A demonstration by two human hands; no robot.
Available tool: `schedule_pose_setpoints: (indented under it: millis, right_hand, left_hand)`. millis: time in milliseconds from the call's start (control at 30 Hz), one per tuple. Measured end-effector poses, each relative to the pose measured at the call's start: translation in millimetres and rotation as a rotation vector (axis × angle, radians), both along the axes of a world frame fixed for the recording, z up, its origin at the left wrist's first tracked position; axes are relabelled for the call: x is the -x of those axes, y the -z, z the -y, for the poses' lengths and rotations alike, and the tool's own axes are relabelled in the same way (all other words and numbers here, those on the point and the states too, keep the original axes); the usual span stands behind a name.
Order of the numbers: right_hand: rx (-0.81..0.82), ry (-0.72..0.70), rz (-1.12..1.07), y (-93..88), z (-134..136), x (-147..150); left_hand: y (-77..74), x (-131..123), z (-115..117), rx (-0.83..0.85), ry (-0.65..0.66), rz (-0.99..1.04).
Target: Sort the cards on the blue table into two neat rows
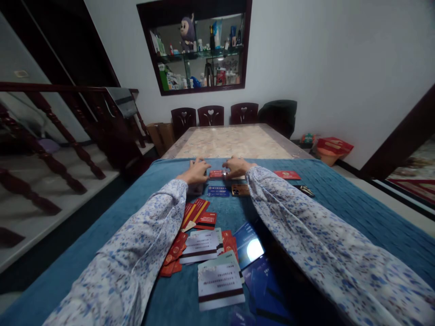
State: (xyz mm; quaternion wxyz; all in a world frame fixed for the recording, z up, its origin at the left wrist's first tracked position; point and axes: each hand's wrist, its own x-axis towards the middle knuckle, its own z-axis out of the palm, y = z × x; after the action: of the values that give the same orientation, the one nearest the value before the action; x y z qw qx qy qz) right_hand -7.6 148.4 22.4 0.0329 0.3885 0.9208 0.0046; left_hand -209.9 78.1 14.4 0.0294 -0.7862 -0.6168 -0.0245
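Observation:
My left hand (197, 171) rests at the far part of the blue cloth, fingers spread and bent, by the left end of a red card (216, 174). My right hand (237, 166) is at that card's other end, fingers apart and curled down, its fingertips touching or just above it. A blue card (218, 191) and a brown-gold card (239, 190) lie in a nearer row. A pale object partly shows under my left palm. Another red card (287, 175) and a black patterned card (304, 190) lie right of my right sleeve, which hides part of the rows.
Nearer me lie overlapping red cards (206, 220), white cards with dark stripes (220, 283) and blue cards (268, 290), one with bright glare. Beneath is a blue cloth (136, 226) over a stone-topped table (234, 141). Chairs (210, 116) stand beyond; a wooden railing (50, 131) runs left.

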Motion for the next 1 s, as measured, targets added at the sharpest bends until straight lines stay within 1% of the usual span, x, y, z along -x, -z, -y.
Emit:
schedule_pose_setpoints:
  millis: [133,333,600,767,1000]
  right_hand:
    - [-0.039,-0.037,-0.054,-4.5,10,-2]
    - [-0.111,-0.058,-0.111,-8.0,30,-4]
    - [-0.156,-0.086,-0.155,-10.7,69,-13]
    - [-0.158,-0.08,-0.134,-10.5,94,-25]
    - [-0.12,-0.066,-0.104,-6.3,125,-41]
  left_hand:
    - [-3.1,3,14,-0.075,0.018,-0.009]
    - [-3.4,8,39,-0.117,0.043,0.028]
    - [-6.6,8,71,-0.15,0.036,0.091]
    - [-1.2,-4,92,-0.171,0.059,0.13]
    - [11.5,-18,125,-0.181,0.112,0.143]
